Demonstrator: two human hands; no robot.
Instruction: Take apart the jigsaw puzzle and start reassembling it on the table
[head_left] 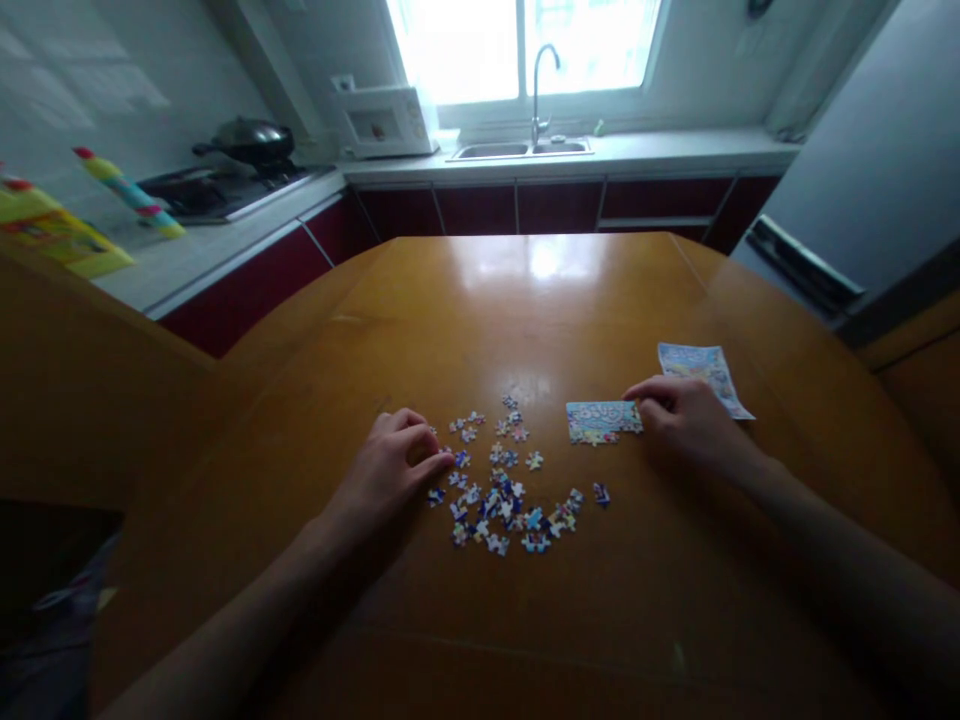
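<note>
My left hand (397,459) rests on the table at the left edge of a scatter of loose jigsaw pieces (504,500). Its fingers are loosely bent, the thumb stands apart from them, and the thumb tip is beside a blue piece (462,459). To the right of the scatter lies a partly joined jigsaw puzzle (600,417), light blue with a straight top edge and a jagged lower edge. At its right end my right hand (675,412) has thumb and index finger pinched on a jigsaw piece, mostly hidden by the fingers.
A creased picture sheet (697,368) lies behind my right hand. One stray dark piece (601,494) sits right of the scatter. All this is on a round-ended wooden table (480,330). Beyond it stand a counter with a sink (491,151), a stove with a wok (255,142), and a fridge (847,150).
</note>
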